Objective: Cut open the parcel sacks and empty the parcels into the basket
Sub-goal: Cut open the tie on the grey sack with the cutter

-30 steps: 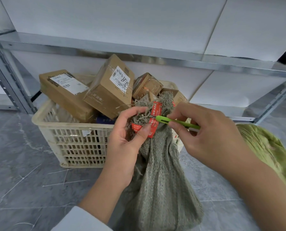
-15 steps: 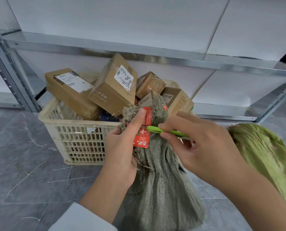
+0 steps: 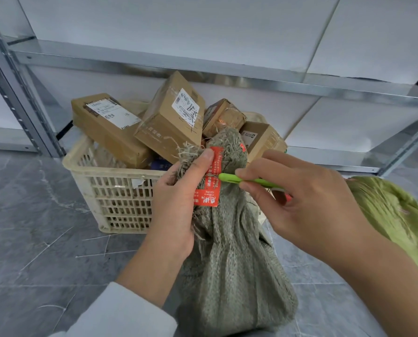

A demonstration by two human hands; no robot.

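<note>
Parcels (image 3: pixel 169 122), brown cardboard boxes with white labels, lie heaped in the cream plastic basket (image 3: pixel 120 205) on the left of my view. The basket sits on the grey tiled floor (image 3: pixel 32 239) just in front of the metal shelving (image 3: pixel 154 66). Moving right, my left hand (image 3: pixel 178 205), coming out of a white sleeve (image 3: pixel 120 312), grips the bunched neck of the grey-green woven sack (image 3: pixel 234 276), with the thumb pressed flat on the red tag (image 3: pixel 210 186) at that neck. The sack stands upright on the floor in front of the basket's right end, and its frayed top reaches up level with the boxes. Next comes the green cutter (image 3: pixel 230 178), held nearly level with its tip against the tag's right edge; I cannot make out the blade. My right hand (image 3: pixel 307 205) pinches the cutter's handle between thumb and curled fingers, close to the left hand but not touching it. At the far right a brighter green sack (image 3: pixel 393 215) lies partly hidden behind my right forearm.
</note>
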